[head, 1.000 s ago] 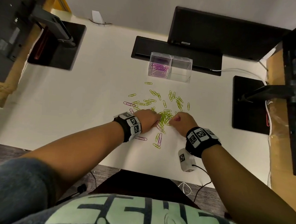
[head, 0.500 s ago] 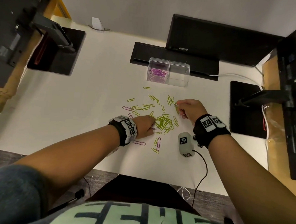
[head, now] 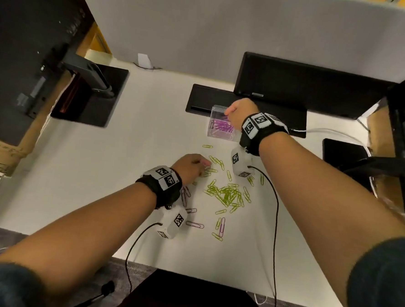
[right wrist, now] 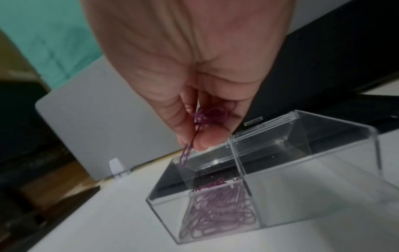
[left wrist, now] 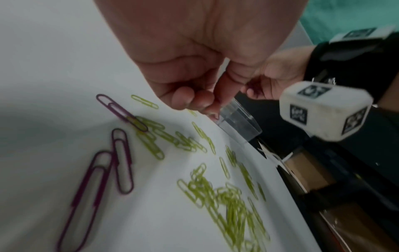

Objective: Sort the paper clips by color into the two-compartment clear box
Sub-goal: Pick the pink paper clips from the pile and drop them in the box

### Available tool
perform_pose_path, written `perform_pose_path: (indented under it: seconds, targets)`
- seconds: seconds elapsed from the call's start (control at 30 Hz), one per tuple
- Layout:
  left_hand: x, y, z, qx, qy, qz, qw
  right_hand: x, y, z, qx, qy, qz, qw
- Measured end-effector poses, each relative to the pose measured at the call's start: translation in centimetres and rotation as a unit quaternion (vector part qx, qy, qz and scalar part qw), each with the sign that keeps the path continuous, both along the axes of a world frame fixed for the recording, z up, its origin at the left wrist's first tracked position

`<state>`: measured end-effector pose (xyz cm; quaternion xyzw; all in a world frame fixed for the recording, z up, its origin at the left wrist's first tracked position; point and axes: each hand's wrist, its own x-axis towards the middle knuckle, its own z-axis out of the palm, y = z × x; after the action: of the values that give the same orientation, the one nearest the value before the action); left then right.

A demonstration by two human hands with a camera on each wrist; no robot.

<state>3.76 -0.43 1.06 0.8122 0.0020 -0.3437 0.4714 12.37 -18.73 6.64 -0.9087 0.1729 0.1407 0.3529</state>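
Where the right hand [head: 240, 113] overlaps it, clear box [head: 216, 121] (right compartment) hidden

White desk [head: 82, 169]: green clips [head: 227, 195] piled mid-desk, purple clips [head: 194, 224] nearer than the pile, clear box [head: 216, 130] beyond it, monitor stand [head: 91, 99] far left of box.

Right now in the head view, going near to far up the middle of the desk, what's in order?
Loose purple clips → green clip pile → left hand → clear box with purple clips inside, right hand over it pinching purple clips → black monitor base.
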Motion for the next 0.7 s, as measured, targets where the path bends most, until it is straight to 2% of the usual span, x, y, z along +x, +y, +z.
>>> perform_pose_path:
  seconds: [0.13,0.2,0.27,0.37,0.47,0.5,0.63,0.7]
  targets:
    - [2.8,-0.1,1.3,-0.014,-0.005,0.042,0.999,1.1,1.6,-0.3,-0.092,0.074,0.1,0.988]
    - [4.4,-0.8,2.1,-0.002,-0.038,0.041,0.998,1.1,1.5,-0.7,-0.107,0.057,0.132,0.984]
    - [6.0,-1.8,2.9,0.026,-0.089,0.022,0.995,0.9,1.0,-0.6,-0.113,0.041,0.13,0.984]
    - [8.2,-3.7,3.9,0.091,-0.161,-0.028,0.982,-0.2,-0.2,-0.1,-0.082,0.095,0.09,0.988]
    - [9.5,-5.5,3.9,0.156,-0.225,-0.103,0.956,-4.5,-1.1,-0.1,-0.041,-0.017,0.019,0.999]
    - [9.8,-6.0,3.7,0.176,-0.238,-0.13,0.946,-6.5,-1.3,-0.3,-0.028,-0.031,0.018,0.999]
    - [10.1,-7.3,3.1,0.226,-0.255,-0.221,0.914,-12.5,-0.5,-2.3,0.029,0.063,0.135,0.988]
    - [9.9,-7.6,2.9,0.238,-0.258,-0.235,0.906,-14.7,0.2,-3.5,0.054,0.108,0.188,0.975]
